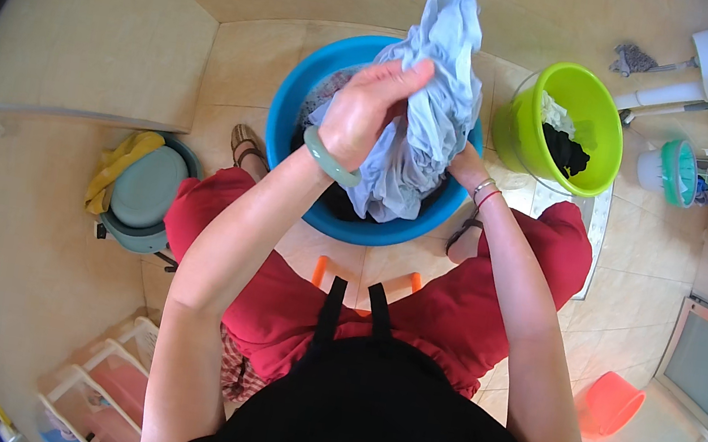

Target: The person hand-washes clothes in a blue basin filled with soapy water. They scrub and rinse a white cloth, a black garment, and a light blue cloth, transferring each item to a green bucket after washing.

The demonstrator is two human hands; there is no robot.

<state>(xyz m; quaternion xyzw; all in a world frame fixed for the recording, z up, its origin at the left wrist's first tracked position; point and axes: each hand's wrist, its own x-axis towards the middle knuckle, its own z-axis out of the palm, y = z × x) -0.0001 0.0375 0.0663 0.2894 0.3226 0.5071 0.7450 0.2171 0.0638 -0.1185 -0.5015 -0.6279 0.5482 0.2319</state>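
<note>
A wet-looking, light blue crumpled garment (435, 110) rises bunched above a blue basin (281, 170), its upper end lifted over the far rim. My left hand (370, 106), a pale green bangle at its wrist, is closed on the garment's left side, thumb stretched along the fabric. At the right edge of the cloth is my right hand (467, 168), low by the basin's rim. Its fingers go behind the folds and are hidden. Darker laundry (334, 202) lies in the basin, partly covered by the garment.
A lime green bucket (520, 136) with white and black cloth stands right of the basin. Left are a grey-green tub (190, 164) and yellow cloth (123, 160). An orange-pink bucket (615, 404) sits lower right, a white rack (93, 374) lower left. My feet flank the basin.
</note>
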